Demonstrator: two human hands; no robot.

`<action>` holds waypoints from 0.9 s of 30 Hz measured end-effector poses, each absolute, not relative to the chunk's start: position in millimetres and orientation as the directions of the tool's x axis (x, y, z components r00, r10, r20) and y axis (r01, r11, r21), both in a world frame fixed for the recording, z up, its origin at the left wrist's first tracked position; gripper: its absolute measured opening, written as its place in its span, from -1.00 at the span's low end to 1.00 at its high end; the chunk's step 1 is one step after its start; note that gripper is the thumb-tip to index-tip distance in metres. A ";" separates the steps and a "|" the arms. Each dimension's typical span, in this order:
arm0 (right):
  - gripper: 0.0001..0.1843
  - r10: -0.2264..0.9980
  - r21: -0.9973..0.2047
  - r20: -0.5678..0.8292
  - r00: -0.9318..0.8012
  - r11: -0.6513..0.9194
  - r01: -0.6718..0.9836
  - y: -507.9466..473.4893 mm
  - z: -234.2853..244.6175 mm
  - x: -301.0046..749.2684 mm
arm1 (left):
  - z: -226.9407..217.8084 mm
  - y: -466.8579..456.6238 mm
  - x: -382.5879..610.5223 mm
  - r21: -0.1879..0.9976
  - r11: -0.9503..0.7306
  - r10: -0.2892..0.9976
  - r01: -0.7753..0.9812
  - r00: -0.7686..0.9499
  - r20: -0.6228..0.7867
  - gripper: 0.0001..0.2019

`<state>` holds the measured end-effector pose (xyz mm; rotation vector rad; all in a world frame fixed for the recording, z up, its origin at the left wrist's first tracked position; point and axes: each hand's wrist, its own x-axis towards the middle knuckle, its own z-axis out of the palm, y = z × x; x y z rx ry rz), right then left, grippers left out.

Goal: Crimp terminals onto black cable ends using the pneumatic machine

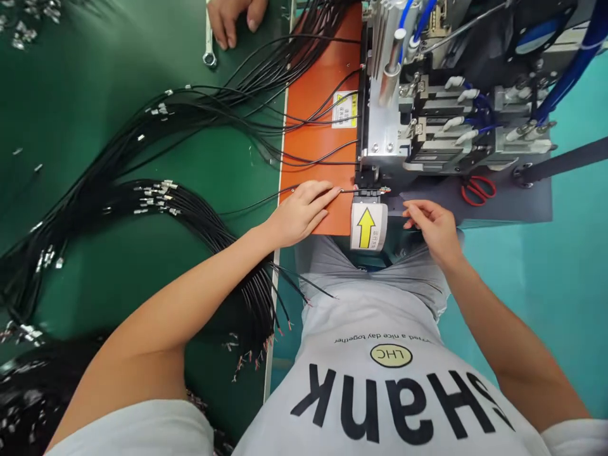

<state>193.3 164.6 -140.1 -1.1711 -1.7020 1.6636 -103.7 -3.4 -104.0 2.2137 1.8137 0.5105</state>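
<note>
My left hand (304,212) lies palm down on the edge of the orange plate (318,152), its fingers closed over one black cable (256,206). From the fingertips, this cable runs straight into a small black clamp (367,192) on the machine, and its bare end (386,190) shows beyond it. My right hand (430,225) is just right of the clamp, apart from it. Its thumb and index finger are pinched together; whatever is between them is too small to make out. Below the clamp is a white label with a yellow arrow (366,228).
The machine (384,120) carries cylinders and blue air hoses (565,76). Red-handled scissors (478,190) lie on its base. Bundles of black cables (199,218) with metal terminals cover much of the green table (128,38). Another person's hand (232,19) rests by a wrench (209,47).
</note>
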 end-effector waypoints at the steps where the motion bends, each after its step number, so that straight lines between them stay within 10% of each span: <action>1: -0.69 0.829 -0.962 -0.231 -0.509 -0.118 0.245 161.7 -144.0 204.3 | -104.5 -4.2 -103.1 0.395 -0.209 0.976 0.895 0.170 0.133 -0.48; 27: -0.54 0.820 -0.898 -0.408 -0.402 -0.280 0.340 152.4 -170.1 245.1 | -88.9 50.6 -106.7 0.414 -0.063 0.993 0.908 0.017 0.114 -0.50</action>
